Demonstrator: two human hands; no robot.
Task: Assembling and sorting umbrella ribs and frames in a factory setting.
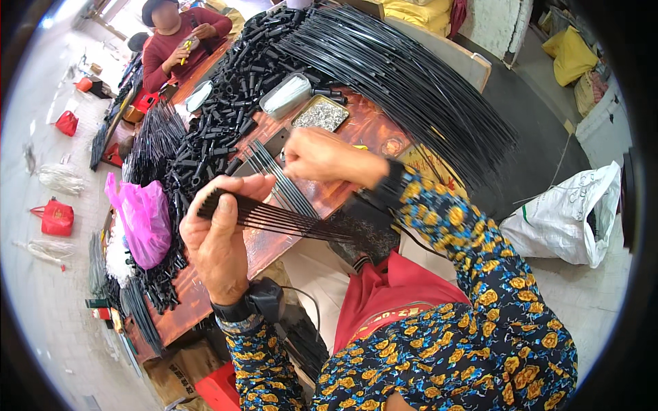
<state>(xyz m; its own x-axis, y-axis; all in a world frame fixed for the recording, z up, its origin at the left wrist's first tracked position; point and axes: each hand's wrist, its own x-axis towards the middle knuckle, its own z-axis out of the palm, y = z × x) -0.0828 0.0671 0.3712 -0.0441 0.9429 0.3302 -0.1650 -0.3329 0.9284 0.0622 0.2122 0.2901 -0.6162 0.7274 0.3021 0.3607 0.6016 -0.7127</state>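
Note:
My left hand is closed round the ends of several thin black rods, its thumb pressed over them. The rods fan out side by side and run down to the right toward my lap. Above them, my right hand is curled with its fingertips together, slightly blurred. Whatever those fingers hold, if anything, I cannot make out. Under and between my hands, a row of greyish rods lies at the table's near edge. Just beyond my right hand sits a shallow tray of small shiny metal pieces.
Black tubular parts are heaped along the reddish wooden table. A long bundle of black rods spreads at the far right. A clear container, a pink plastic bag and a white sack surround me. Another person works across the table.

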